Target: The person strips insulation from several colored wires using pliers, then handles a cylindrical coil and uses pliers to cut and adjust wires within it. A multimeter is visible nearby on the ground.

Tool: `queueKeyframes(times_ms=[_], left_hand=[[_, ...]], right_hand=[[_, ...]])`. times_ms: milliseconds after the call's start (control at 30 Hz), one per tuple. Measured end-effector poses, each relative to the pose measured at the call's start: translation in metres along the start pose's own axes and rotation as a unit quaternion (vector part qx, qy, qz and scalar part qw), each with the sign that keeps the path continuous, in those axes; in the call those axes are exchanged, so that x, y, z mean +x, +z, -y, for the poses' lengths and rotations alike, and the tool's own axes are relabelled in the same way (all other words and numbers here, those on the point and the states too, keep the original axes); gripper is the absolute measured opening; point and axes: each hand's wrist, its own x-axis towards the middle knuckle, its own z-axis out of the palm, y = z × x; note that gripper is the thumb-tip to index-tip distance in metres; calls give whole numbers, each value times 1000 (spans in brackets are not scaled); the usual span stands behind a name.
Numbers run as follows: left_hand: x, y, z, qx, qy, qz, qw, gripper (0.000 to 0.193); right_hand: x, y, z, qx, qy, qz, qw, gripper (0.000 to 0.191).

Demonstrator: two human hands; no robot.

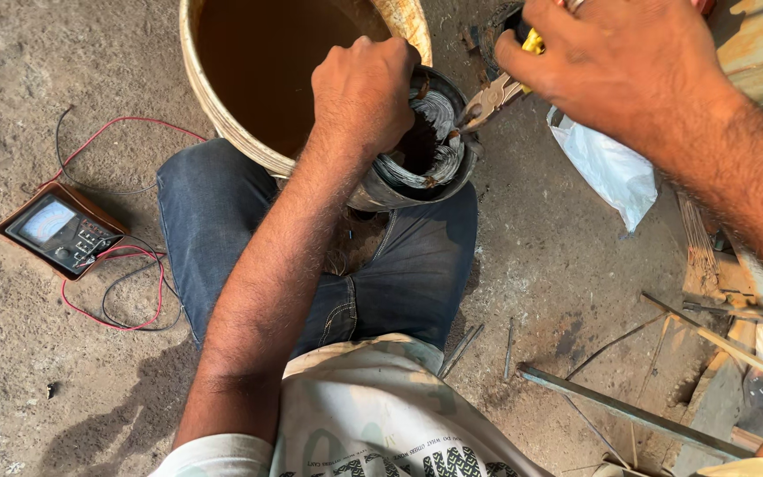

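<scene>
My left hand (pixel 362 93) grips the rim of a round motor stator (pixel 434 155) with silvery wire windings, which rests on my jeans-clad legs. My right hand (pixel 611 57) holds yellow-handled pliers (pixel 492 99), and their metal jaws touch the windings at the stator's right edge. The pliers' handles are mostly hidden inside my fist.
A large tan bucket (pixel 222 106) stands just behind the stator. An analogue multimeter (pixel 62 231) with red and black leads lies on the dirt floor at left. A white plastic bag (pixel 611 172) sits at right, with metal rods and scrap (pixel 708 336) beyond it.
</scene>
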Motion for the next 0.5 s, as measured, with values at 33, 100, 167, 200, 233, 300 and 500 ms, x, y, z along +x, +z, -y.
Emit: queueKeyframes(times_ms=[33, 100, 167, 200, 233, 300, 500], left_hand=[[0, 0, 0, -3, -3, -3, 1000, 28], [2, 1, -1, 0, -13, 18, 1000, 28], [3, 2, -3, -1, -18, 27, 999, 28], [3, 2, -3, -2, -17, 26, 1000, 28], [3, 3, -3, -4, -17, 25, 1000, 28], [3, 4, -3, 5, -12, 12, 1000, 25], [4, 8, -6, 15, -19, 20, 1000, 27]], right_hand=[[4, -3, 0, 1, -2, -1, 1000, 29], [12, -10, 1, 4, -9, -1, 1000, 33], [17, -16, 1, -14, -22, -23, 999, 36], [19, -19, 1, -23, -27, -33, 999, 37], [22, -21, 1, -36, -37, -19, 998, 34], [25, -25, 3, -61, -58, 7, 996, 31], [31, -32, 14, -167, -87, 18, 982, 22]])
